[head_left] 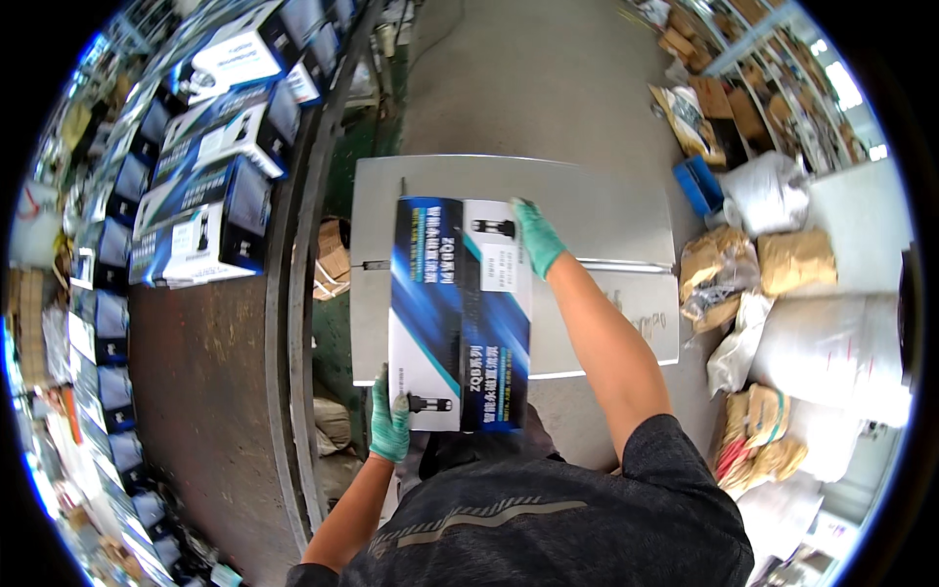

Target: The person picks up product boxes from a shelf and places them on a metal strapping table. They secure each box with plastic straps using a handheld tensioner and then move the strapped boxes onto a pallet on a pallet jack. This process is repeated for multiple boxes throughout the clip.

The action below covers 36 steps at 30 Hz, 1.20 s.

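A long blue, white and black printed carton [460, 313] is between my two hands, over the near part of a grey metal table [606, 215]. My left hand [389, 421], in a green glove, is closed on the carton's near left corner, with the thumb on its top face. My right hand [536, 237], gloved the same way, grips the far right edge. Some of its fingers are hidden behind the carton. A pump-like device is pictured on two parts of the carton's face. Whether the carton's underside touches the table cannot be made out.
Similar cartons [210, 220] stand stacked on the left beyond a dark metal rail [289, 293]. To the right lie brown paper sacks [797, 262], white plastic bags [768, 191] and a blue bin [697, 186]. Shelves [782, 73] rise at the far right.
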Tool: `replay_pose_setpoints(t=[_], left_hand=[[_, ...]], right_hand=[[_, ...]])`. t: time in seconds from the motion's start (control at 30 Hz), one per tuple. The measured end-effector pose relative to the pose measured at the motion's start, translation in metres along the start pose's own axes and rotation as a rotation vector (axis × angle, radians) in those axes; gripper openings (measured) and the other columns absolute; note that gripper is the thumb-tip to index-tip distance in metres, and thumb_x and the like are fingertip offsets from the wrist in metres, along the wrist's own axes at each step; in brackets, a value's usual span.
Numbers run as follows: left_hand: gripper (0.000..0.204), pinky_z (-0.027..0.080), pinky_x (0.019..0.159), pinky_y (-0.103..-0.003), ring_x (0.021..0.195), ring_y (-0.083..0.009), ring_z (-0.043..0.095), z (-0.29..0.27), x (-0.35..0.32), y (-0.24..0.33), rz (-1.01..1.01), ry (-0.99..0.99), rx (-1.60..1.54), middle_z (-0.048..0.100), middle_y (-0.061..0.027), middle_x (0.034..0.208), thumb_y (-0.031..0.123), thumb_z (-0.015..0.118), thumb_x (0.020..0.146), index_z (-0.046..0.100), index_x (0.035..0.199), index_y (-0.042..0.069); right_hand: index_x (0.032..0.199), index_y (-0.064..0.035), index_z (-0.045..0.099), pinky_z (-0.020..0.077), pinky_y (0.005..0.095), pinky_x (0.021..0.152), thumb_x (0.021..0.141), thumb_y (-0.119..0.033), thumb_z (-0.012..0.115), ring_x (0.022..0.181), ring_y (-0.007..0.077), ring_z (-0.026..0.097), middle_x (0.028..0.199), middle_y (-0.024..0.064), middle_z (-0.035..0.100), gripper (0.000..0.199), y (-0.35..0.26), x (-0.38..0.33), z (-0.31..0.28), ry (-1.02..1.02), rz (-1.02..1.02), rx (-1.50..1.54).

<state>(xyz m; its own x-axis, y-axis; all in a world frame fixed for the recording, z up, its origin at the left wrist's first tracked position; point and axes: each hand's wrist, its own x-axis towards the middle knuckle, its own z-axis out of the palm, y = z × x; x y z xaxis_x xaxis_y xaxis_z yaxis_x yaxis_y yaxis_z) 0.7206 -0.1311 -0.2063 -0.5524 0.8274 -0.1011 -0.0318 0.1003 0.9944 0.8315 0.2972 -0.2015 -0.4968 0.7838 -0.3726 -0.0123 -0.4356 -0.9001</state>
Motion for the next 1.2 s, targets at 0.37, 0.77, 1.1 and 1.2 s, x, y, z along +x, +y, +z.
replay_pose_setpoints(t=[0.37, 0.77, 1.1, 1.2], left_hand=[[0.069, 0.039, 0.112, -0.041, 0.141, -0.0266, 0.039, -0.005, -0.018, 0.028, -0.042, 0.032, 0.38, 0.032, -0.0135, 0.159, 0.029, 0.058, 0.103, 0.023, 0.159, 0.006], [0.074, 0.014, 0.122, -0.058, 0.151, -0.0498, 0.007, 0.063, -0.012, 0.068, 0.105, -0.199, 1.35, 0.015, -0.0218, 0.166, 0.023, 0.06, 0.093, 0.027, 0.155, 0.001], [0.076, 0.013, 0.121, -0.059, 0.15, -0.0543, 0.004, 0.058, -0.014, 0.075, 0.024, -0.262, 1.376, 0.011, -0.0254, 0.165, 0.032, 0.055, 0.098, 0.018, 0.158, 0.004], [0.079, 0.016, 0.121, -0.059, 0.151, -0.0511, 0.005, 0.054, -0.011, 0.071, 0.058, -0.259, 1.382, 0.01, -0.0208, 0.166, 0.031, 0.059, 0.096, 0.017, 0.159, 0.009]], right_hand=[[0.126, -0.0074, 0.063, 0.049, 0.0415, 0.101, 0.091, -0.025, 0.061, 0.116, 0.0374, 0.061, 0.126, 0.0197, 0.064, 0.039, 0.037, -0.075, -0.217, 0.652, -0.232, -0.829], [0.15, -0.0333, 0.041, 0.0296, 0.0577, 0.115, 0.096, -0.057, 0.046, 0.139, 0.0363, 0.047, 0.149, 0.0149, 0.051, 0.059, 0.028, -0.052, -0.446, 0.844, 0.508, -0.74], [0.116, -0.0082, 0.071, 0.0547, 0.0405, 0.091, 0.092, -0.036, 0.058, 0.1, 0.0313, 0.07, 0.104, 0.017, 0.073, 0.039, 0.088, -0.016, -0.499, 0.879, 0.154, -0.715], [0.11, -0.0047, 0.073, 0.058, 0.0333, 0.082, 0.089, -0.026, 0.072, 0.085, 0.0188, 0.069, 0.094, 0.0104, 0.073, 0.03, 0.042, -0.06, -0.471, 1.183, -0.08, -0.022]])
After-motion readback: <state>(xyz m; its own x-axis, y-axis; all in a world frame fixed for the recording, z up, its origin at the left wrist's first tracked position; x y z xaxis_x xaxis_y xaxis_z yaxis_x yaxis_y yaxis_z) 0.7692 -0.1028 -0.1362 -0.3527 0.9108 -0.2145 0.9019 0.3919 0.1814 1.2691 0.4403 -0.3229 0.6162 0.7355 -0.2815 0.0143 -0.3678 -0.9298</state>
